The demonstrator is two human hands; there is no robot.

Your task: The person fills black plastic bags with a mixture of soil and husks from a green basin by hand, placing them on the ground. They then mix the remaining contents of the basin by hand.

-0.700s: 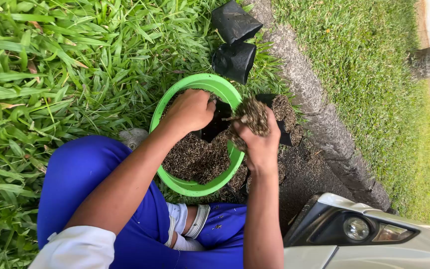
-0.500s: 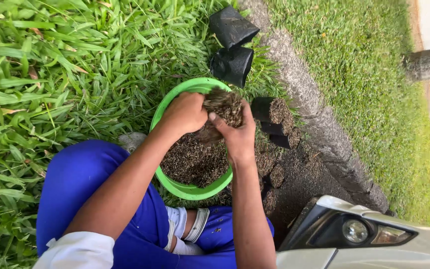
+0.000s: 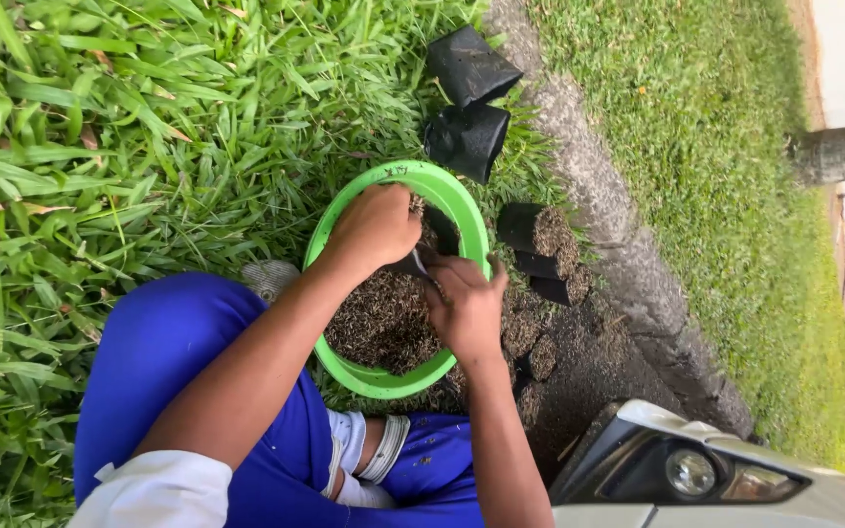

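Over the green basin, our right hand has dropped its soil clump; both it and our left hand now clasp a black bag.

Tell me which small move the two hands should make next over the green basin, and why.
Probably scoop more soil into the small black bag between them. Both the left hand and right hand are inside the round green plastic basin over dark soil; filled black grow bags stand beside it.

A round bright-green basin sits on grass, part-filled with dark, crumbly soil.
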